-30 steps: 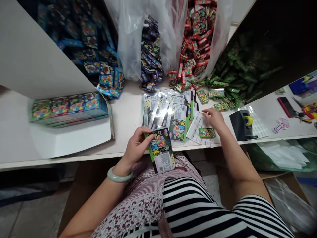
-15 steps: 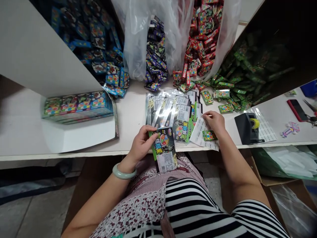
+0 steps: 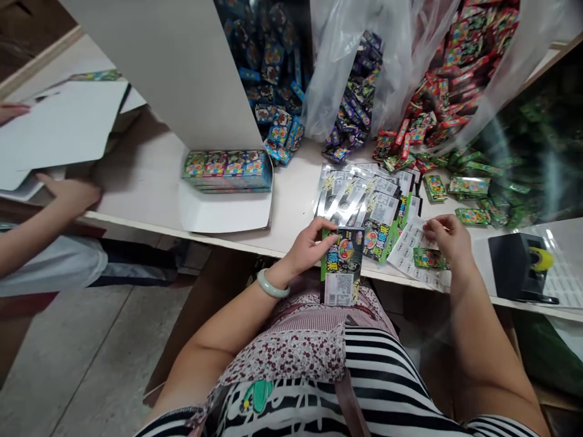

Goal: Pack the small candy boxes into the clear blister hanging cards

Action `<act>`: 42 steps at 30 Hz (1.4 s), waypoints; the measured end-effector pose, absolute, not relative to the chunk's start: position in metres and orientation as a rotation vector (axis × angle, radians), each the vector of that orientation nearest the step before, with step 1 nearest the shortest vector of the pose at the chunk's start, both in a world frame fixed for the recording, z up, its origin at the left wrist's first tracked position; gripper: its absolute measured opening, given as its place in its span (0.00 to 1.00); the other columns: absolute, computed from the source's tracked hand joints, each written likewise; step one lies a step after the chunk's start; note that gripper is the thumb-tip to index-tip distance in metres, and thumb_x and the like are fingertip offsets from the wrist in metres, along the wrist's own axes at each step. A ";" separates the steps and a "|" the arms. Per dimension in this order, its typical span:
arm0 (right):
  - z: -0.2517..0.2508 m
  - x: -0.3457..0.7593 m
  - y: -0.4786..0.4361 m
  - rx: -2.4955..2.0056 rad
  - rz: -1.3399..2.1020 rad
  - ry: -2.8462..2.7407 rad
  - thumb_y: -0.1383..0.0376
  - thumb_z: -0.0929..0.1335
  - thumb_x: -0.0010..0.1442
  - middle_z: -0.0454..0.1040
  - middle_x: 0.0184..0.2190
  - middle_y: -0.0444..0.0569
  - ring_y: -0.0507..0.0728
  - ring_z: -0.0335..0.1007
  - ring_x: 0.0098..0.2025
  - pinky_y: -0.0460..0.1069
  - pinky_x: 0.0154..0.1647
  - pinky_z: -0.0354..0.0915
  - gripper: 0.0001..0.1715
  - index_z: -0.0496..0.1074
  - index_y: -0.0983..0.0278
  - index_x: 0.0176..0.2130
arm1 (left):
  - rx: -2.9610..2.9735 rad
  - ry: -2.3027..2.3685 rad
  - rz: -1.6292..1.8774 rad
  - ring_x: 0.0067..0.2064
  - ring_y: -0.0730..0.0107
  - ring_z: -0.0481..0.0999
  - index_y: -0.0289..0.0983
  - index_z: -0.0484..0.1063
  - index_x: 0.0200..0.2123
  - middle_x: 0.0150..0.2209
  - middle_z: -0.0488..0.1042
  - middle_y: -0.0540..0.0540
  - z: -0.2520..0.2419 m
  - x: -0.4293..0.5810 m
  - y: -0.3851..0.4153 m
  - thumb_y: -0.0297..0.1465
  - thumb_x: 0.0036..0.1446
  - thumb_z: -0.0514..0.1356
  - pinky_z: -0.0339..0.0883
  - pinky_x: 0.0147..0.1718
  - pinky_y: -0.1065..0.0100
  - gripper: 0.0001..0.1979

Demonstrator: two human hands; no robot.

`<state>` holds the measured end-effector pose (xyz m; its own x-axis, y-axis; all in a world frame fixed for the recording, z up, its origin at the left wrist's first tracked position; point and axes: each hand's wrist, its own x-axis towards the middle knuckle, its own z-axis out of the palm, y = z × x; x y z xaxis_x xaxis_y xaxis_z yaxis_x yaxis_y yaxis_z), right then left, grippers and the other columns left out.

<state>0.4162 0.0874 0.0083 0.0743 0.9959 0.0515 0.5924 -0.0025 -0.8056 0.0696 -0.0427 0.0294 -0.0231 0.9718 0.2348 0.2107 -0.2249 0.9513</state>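
Note:
My left hand grips a black-and-green printed candy pouch by its upper left edge, over my lap at the table's front edge. My right hand is closed in a pinch at the upper right of a white sticker sheet; what is between its fingertips is too small to make out. A small green candy box lies on the sheet, just under that hand. Between my hands, further back, overlapping flat pouches are spread on the table.
Piles of blue boxes, purple boxes, red boxes and green boxes line the back. An open carton holds boxes at left. A tape dispenser stands right. At far left, a co-worker's hand touches white card.
The view has swung left, so the scene sits further right and a co-worker's hands and white card have come in. My left hand still holds the pouch; my right hand stays pinched by the sheet.

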 end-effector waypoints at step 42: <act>0.107 0.258 0.071 -1.221 2.173 -1.747 0.50 0.77 0.42 0.72 0.25 0.44 0.53 0.66 0.25 0.49 0.25 0.64 0.20 0.74 0.59 0.30 | 1.362 1.013 1.168 0.43 0.63 0.79 0.37 0.74 0.45 0.42 0.79 0.42 0.059 0.059 -0.093 0.46 0.63 0.61 0.75 0.44 0.61 0.18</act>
<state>0.2584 0.0710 0.1070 -0.6743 0.5291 -0.5152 0.3896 -0.3378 -0.8568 0.0588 -0.0926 0.0593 0.1725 0.9780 0.1170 -0.0228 -0.1148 0.9931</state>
